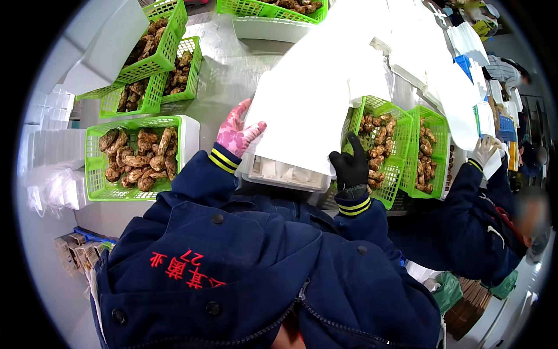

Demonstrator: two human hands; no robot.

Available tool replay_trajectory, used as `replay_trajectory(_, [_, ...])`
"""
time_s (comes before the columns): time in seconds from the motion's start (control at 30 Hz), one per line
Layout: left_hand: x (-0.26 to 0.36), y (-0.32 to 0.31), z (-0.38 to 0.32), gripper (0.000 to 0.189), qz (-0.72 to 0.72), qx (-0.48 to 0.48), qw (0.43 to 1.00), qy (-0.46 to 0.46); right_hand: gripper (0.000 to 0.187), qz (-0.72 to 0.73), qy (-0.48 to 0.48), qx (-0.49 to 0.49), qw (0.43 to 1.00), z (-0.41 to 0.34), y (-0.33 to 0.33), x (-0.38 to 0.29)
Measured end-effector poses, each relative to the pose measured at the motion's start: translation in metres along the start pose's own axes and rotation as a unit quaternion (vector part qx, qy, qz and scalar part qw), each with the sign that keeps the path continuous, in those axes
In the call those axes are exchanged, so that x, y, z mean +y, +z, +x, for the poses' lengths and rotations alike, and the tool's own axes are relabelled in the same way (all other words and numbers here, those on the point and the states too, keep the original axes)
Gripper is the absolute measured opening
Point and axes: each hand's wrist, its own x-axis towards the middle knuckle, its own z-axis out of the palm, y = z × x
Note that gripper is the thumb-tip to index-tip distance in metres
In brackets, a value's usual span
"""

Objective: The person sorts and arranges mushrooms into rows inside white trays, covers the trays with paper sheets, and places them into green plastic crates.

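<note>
A large white sheet, washed out by glare, lies over a white box in front of me. White pieces show inside the box's near end. My left hand, in a pink floral glove, touches the sheet's left edge with thumb and fingers spread. At the sheet's near right corner is my right hand, in a black glove, its thumb against the edge and one finger pointing away from me. Whether either hand pinches the sheet cannot be told. Beside my right hand stands a green plastic basket of brown mushrooms.
Another green basket of mushrooms stands left on the metal table. More baskets are stacked behind it. At right, near a further basket, a co-worker's gloved hand holds something white. White foam boxes stand far left.
</note>
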Motion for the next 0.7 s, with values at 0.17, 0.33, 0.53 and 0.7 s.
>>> replay_trajectory(0.17, [0.026, 0.009, -0.011, 0.043, -0.031, -0.053, 0.996, 0.062, 0.036, -0.01, -0.095, -0.006, 0.995, -0.006, -0.012, -0.018])
replay_trajectory(0.33, [0.045, -0.006, -0.009, 0.025, 0.034, -0.183, 0.982, 0.036, 0.038, -0.062, -0.141, -0.12, 0.981, -0.009, -0.026, -0.052])
replay_trajectory(0.53, [0.054, 0.004, 0.0, 0.036, 0.149, -0.228, 0.954, 0.123, 0.03, -0.242, -0.196, -0.15, 0.938, 0.004, -0.031, -0.075])
replay_trajectory(0.7, [0.044, 0.043, 0.114, 0.029, 0.396, -0.128, 0.886, 0.205, 0.015, -0.433, -0.347, -0.085, 0.828, 0.139, -0.042, -0.046])
